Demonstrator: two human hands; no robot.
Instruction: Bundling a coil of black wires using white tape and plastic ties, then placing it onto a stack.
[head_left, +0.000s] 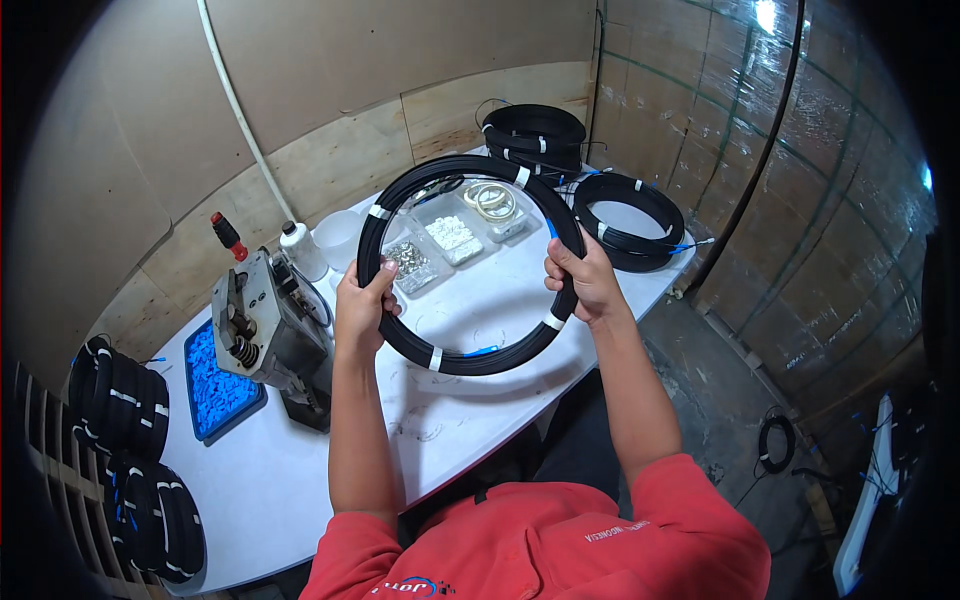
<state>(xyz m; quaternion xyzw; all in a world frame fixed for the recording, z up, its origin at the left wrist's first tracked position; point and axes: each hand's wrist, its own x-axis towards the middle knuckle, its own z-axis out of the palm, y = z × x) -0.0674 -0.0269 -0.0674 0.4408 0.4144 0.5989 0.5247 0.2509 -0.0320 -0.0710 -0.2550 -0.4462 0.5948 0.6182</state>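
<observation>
Head view, looking down: both hands grip one black cable coil (470,265) and hold it up above the white bench (300,470), landmark for all that follows. The left hand (362,305) is closed around the coil's left arc, fingers wrapped over it; the right hand (585,283) is closed around the right arc, thumb on the near face. White tape bands bind the coil at several spots.

On the bench, under and behind the raised coil — clear plastic trays (450,240) holding small white and metal parts, and a roll of pale tape (490,200). Toward the bench's left side stands a grey metal press tool (268,325) with a red-tipped handle (227,235); just left of it, a blue tray (220,385) full of small blue pieces. A white bottle (300,250) and a white cup (340,235) stand behind the tool. At the bench's far end, a stack of black coils (535,135); at its far right corner, another black coil (630,220) lying flat with blue ends showing.

Off the bench's left edge — more black coils (120,400) standing on a rack. On the floor to the bench's right, a small black cable loop (778,445). Red sleeves at the bottom edge.
</observation>
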